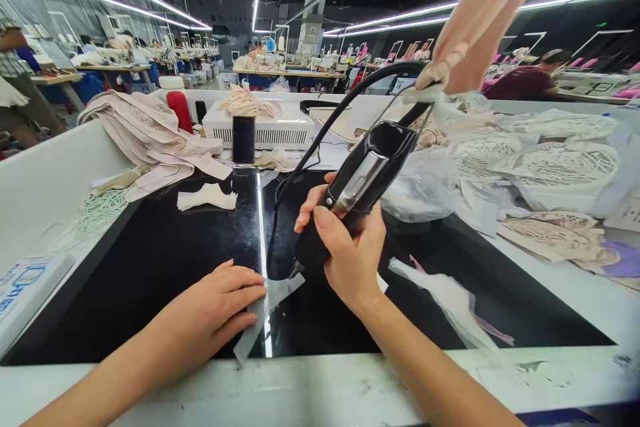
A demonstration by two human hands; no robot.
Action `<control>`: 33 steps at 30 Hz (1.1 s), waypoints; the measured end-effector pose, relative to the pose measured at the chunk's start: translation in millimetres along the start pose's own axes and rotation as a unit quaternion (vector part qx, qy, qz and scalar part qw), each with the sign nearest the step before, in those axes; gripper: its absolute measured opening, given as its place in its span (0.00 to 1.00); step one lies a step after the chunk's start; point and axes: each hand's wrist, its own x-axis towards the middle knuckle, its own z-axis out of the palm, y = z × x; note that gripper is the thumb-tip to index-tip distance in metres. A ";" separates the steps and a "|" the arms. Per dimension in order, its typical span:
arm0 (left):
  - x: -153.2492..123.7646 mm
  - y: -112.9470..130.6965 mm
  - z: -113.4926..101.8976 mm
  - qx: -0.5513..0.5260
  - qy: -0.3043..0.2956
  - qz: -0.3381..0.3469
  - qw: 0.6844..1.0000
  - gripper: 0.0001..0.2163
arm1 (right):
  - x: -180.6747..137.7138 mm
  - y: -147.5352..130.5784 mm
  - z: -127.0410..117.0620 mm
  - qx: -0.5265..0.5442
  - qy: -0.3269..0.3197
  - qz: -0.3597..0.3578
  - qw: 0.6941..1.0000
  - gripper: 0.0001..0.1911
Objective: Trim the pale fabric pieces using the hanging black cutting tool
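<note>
My right hand (350, 247) is wrapped round a black corded handheld tool (367, 170) with a metal lever on its side. The tool slants down to the left, and its narrow tip is at the end of a translucent whitish fabric strip (283, 290). Whether the tip touches the strip I cannot tell. My left hand (215, 310) lies flat, fingers stretched out, with its fingertips on the strip's left part. Beneath both is a glossy black board (165, 280). A knotted pinkish cloth band (480, 20) is tied by the tool's cable end.
Right of my right hand lies a sheer white scrap (445, 300). A small white piece (207, 197) is farther back. Beige fabric (150, 140) is heaped at left, lace pieces (560, 160) at right. A black phone (243, 139) leans on a white vented box (280, 127).
</note>
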 end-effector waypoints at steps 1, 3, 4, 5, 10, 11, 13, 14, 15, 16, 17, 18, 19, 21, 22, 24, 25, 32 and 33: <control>0.7 -0.2 0.0 -0.005 -0.008 0.002 1.000 0.15 | -1.5 -1.9 2.2 0.003 -0.002 0.007 1.000 0.13; 1.4 -1.0 0.0 -0.015 -0.024 0.004 1.000 0.17 | -5.6 -5.7 7.2 0.012 -0.009 0.027 1.000 0.13; 1.3 -1.6 0.0 -0.020 -0.030 0.004 0.999 0.18 | -8.1 -7.3 9.9 0.017 -0.015 0.037 0.999 0.14; 1.0 -2.3 -0.2 -0.023 -0.037 0.003 0.999 0.19 | -10.7 -8.6 12.6 0.024 -0.021 0.044 0.999 0.14; -0.3 -2.7 -2.7 -0.038 -0.046 -0.006 0.998 0.23 | -21.9 -10.5 22.3 0.054 -0.051 0.056 0.996 0.15; -0.2 -2.2 -3.5 -0.040 -0.046 -0.008 0.998 0.24 | -23.3 -10.5 23.0 0.054 -0.055 0.061 0.995 0.15; -0.1 -1.2 -4.9 -0.042 -0.050 -0.010 0.998 0.24 | -25.2 -10.7 23.3 0.050 -0.064 0.069 0.994 0.17; 0.0 -0.7 -5.5 -0.044 -0.052 -0.009 0.998 0.25 | -25.9 -11.0 23.0 0.049 -0.066 0.071 0.994 0.17; 0.0 -0.4 -6.0 -0.046 -0.055 -0.007 0.997 0.25 | -26.4 -11.5 22.5 0.049 -0.068 0.070 0.994 0.17; 0.0 -0.2 -6.4 -0.048 -0.056 -0.005 0.997 0.25 | -26.8 -12.1 21.8 0.049 -0.068 0.068 0.994 0.17; 0.0 -0.1 -6.7 -0.049 -0.058 -0.003 0.997 0.25 | -27.2 -12.8 21.0 0.051 -0.069 0.068 0.994 0.17; 0.1 0.0 -7.0 -0.048 -0.060 -0.003 0.997 0.26 | -27.6 -13.6 20.2 0.053 -0.068 0.069 0.994 0.17; 0.1 0.1 -7.2 -0.046 -0.065 -0.004 0.997 0.26 | -28.0 -14.5 19.4 0.053 -0.066 0.071 0.994 0.18; 0.3 0.6 -7.6 -0.042 -0.075 -0.009 0.996 0.25 | -28.6 -16.0 18.0 0.052 -0.062 0.075 0.994 0.19; 0.5 1.0 -7.9 -0.042 -0.078 -0.012 0.996 0.25 | -28.9 -16.6 17.5 0.049 -0.060 0.077 0.994 0.19; 0.6 1.6 -8.4 -0.042 -0.078 -0.015 0.996 0.25 | -29.0 -17.3 17.0 0.040 -0.056 0.077 0.995 0.18; 0.6 1.8 -8.5 -0.043 -0.075 -0.015 0.996 0.25 | -29.0 -17.4 16.9 0.035 -0.054 0.077 0.995 0.18; -0.7 0.9 -8.0 -0.041 -0.076 -0.018 0.996 0.25 | -29.0 -17.7 16.2 0.010 -0.050 0.071 0.996 0.18; -0.5 1.0 -8.1 -0.041 -0.082 -0.020 0.996 0.25 | -29.4 -17.5 15.8 0.005 -0.051 0.066 0.996 0.17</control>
